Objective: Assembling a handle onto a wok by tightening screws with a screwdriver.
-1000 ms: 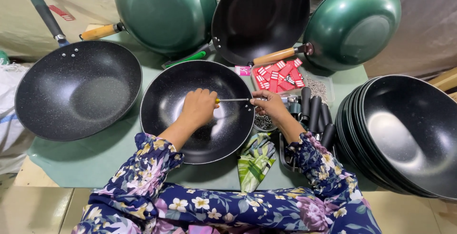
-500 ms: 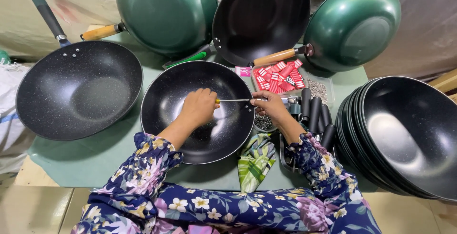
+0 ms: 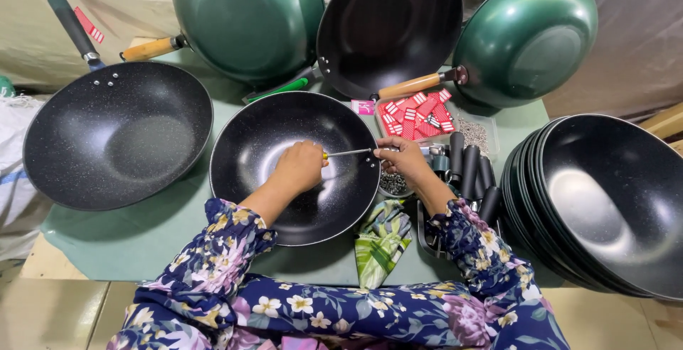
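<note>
Step in hand: fastening at pan [image 3: 284, 179] rim, centre of the mat. Left hand [image 3: 300, 167] fisted on screwdriver [image 3: 347, 154] inside pan; right hand [image 3: 403, 158] pinching the rim fitting, probably a screw. Next calls for steady turning, handle piece aligned.

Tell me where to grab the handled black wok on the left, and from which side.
Grip the wok by its dark handle, which juts up and left past the rim. Come from the far left: the handle is bare and clear of the other pans, while the bowl is wide and smooth.
</note>
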